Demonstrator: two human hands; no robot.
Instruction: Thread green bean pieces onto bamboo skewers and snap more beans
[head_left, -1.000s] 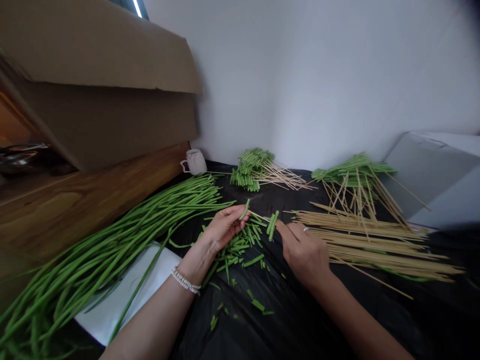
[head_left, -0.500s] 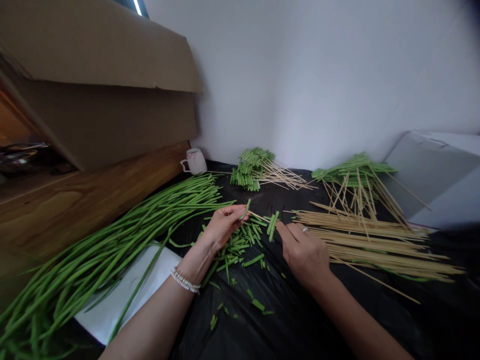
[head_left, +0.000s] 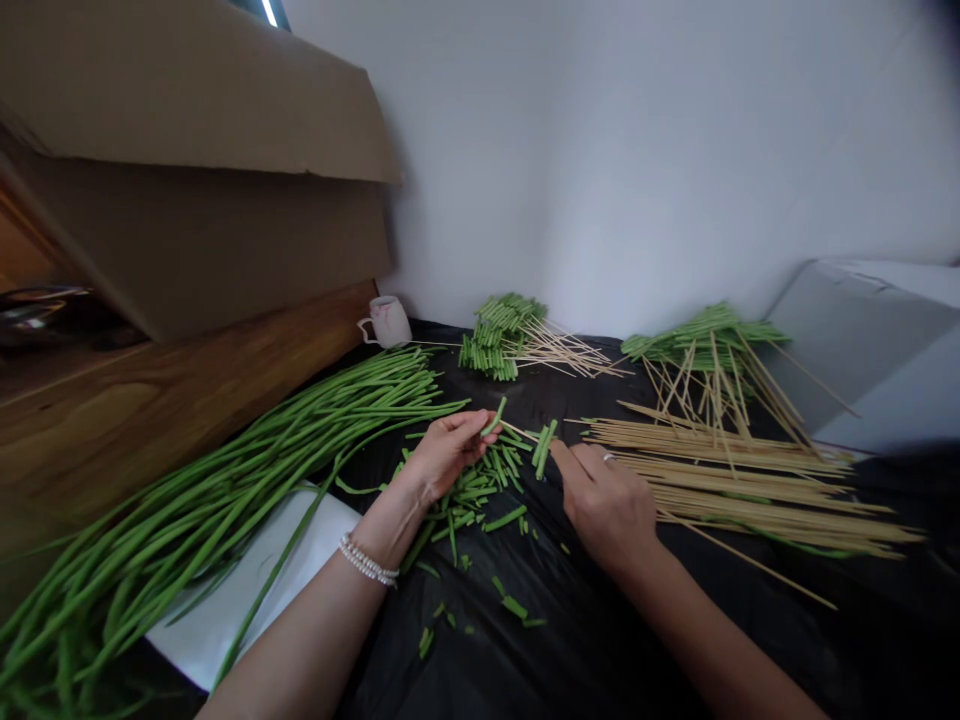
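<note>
Between thumb and fingers, my left hand pinches a short piece of green bean at the tip of a thin wooden skewer. My right hand is closed round the other part of that skewer. A couple of cut bean pieces sit threaded on it, just in front of my right fingers. Below my left hand lies a loose heap of cut bean pieces on the black plastic sheet. Bare skewers lie in a pile to the right of my right hand.
Long whole beans spread along the left, partly over a white sheet. Filled skewers stand stacked at the back and back right. A mug, a cardboard box and a white box border the area.
Both hands hold nearly the same pose. The bean piece in my left hand has shifted very slightly; the whole view has moved a little.
</note>
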